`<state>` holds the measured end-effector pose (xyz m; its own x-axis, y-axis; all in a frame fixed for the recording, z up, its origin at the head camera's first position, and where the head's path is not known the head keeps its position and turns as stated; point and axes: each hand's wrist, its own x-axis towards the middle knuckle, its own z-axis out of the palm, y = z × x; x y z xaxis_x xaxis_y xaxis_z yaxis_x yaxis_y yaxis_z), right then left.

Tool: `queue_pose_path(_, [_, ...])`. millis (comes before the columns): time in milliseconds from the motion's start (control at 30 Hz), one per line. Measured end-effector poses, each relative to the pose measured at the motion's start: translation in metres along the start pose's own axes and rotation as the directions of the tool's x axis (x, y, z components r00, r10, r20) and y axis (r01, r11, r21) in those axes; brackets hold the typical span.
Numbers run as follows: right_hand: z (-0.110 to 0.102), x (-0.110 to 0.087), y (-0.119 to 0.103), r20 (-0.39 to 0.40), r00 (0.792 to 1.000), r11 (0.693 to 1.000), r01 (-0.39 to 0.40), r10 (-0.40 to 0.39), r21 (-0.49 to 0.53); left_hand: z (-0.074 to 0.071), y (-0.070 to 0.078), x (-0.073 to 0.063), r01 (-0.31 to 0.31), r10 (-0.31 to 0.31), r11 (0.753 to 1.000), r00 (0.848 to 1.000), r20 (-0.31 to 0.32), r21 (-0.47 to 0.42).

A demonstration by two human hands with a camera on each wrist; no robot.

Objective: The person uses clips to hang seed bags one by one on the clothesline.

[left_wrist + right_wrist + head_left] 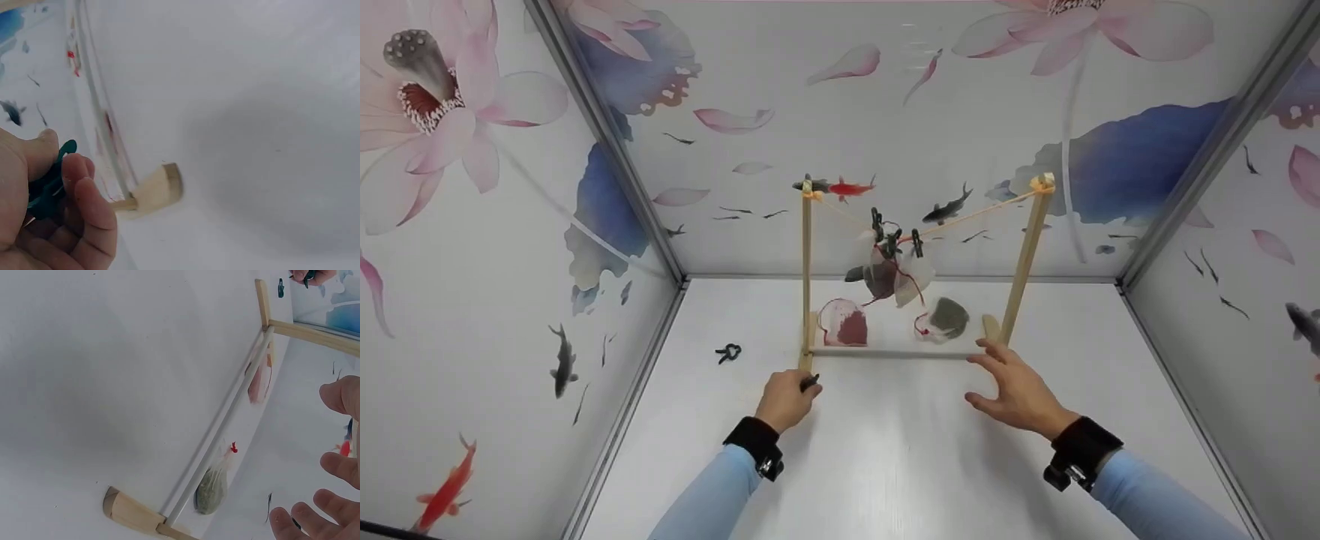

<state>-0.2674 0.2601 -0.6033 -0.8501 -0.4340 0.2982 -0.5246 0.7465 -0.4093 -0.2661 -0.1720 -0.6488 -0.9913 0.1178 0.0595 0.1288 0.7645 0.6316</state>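
One dark-green clip [46, 197] is pinched in the left hand [787, 400]; the right hand [1021, 390] is spread, holding nothing. The sagging string [982, 213] runs left to right, far of both.

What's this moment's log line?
left hand: holds green clip; right hand: empty, near wooden frame; string: clipped bags; table: red bag, green bag, loose clip

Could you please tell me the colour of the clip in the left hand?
The clip is dark teal green, seen best in the left wrist view.
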Motion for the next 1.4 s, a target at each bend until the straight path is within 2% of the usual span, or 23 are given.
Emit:
queue_pose_path(100, [0.002,0.004,-0.007,-0.014,0.999,0.999,0.032,-0.032,0.01,-0.003,0.021,0.001,-0.072,0.072,0.997,0.997,0.032,-0.006])
queue_pose_path(200, [0.003,0.008,-0.016,-0.011,0.996,0.996,0.091,-0.091,0.015,-0.006,0.042,0.001,-0.105,0.108,0.993,0.992,0.063,-0.051])
queue_pose_path(300, [0.005,0.011,-0.029,0.01,0.986,0.985,0.165,-0.166,0.04,-0.009,0.063,0.002,-0.104,0.119,0.984,0.988,0.095,-0.147])
queue_pose_path(367, [0.006,0.014,-0.039,0.024,0.977,0.975,0.208,-0.211,0.075,-0.009,0.076,0.002,-0.104,0.135,0.967,0.984,0.121,-0.233])
queue_pose_path(500, [0.007,0.021,-0.062,0.027,0.967,0.954,0.247,-0.255,0.168,-0.008,0.1,0.002,-0.096,0.182,0.916,0.965,0.191,-0.391])
queue_pose_path(567, [0.007,0.025,-0.071,0.002,0.958,0.936,0.28,-0.287,0.214,-0.007,0.111,0.002,-0.09,0.209,0.89,0.952,0.224,-0.447])
queue_pose_path(633, [0.007,0.028,-0.078,-0.039,0.941,0.912,0.336,-0.337,0.234,-0.007,0.12,0.003,-0.085,0.233,0.865,0.941,0.246,-0.495])
queue_pose_path(733, [0.006,0.033,-0.083,-0.123,0.905,0.88,0.425,-0.407,0.211,-0.007,0.129,0.003,-0.06,0.254,0.821,0.929,0.269,-0.568])
queue_pose_path(800, [0.005,0.034,-0.083,-0.168,0.889,0.874,0.452,-0.426,0.176,-0.006,0.132,0.003,-0.029,0.258,0.783,0.924,0.282,-0.621])
queue_pose_path(967, [0.0,0.034,-0.081,-0.204,0.876,0.88,0.464,-0.437,0.107,-0.006,0.136,0.004,0.088,0.239,0.681,0.912,0.335,-0.727])
queue_pose_path(1033, [-0.001,0.035,-0.08,-0.202,0.87,0.877,0.473,-0.45,0.081,-0.006,0.137,0.005,0.117,0.234,0.662,0.906,0.352,-0.74])
queue_pose_path(1100, [-0.003,0.037,-0.079,-0.212,0.862,0.877,0.479,-0.46,0.047,-0.006,0.135,0.008,0.111,0.238,0.672,0.904,0.356,-0.732])
queue_pose_path(1167, [-0.005,0.04,-0.076,-0.222,0.862,0.883,0.47,-0.456,0.013,-0.006,0.131,0.014,0.09,0.227,0.705,0.911,0.345,-0.703])
queue_pose_path(1200, [-0.006,0.041,-0.075,-0.226,0.867,0.89,0.455,-0.445,-0.007,-0.005,0.127,0.019,0.067,0.218,0.738,0.918,0.332,-0.671])
queue_pose_path(1267, [-0.009,0.042,-0.071,-0.222,0.882,0.908,0.416,-0.415,-0.044,-0.003,0.116,0.031,0.016,0.188,0.826,0.935,0.302,-0.564])
queue_pose_path(1333, [-0.011,0.041,-0.067,-0.19,0.905,0.925,0.372,-0.38,-0.076,-0.002,0.102,0.043,-0.021,0.141,0.919,0.95,0.278,-0.393])
queue_pose_path(1367, [-0.012,0.039,-0.064,-0.164,0.917,0.931,0.354,-0.364,-0.088,-0.001,0.094,0.049,-0.035,0.115,0.958,0.956,0.269,-0.285])
queue_pose_path(1400, [-0.013,0.037,-0.062,-0.135,0.928,0.936,0.337,-0.348,-0.096,-0.001,0.087,0.055,-0.048,0.096,0.982,0.959,0.266,-0.18])
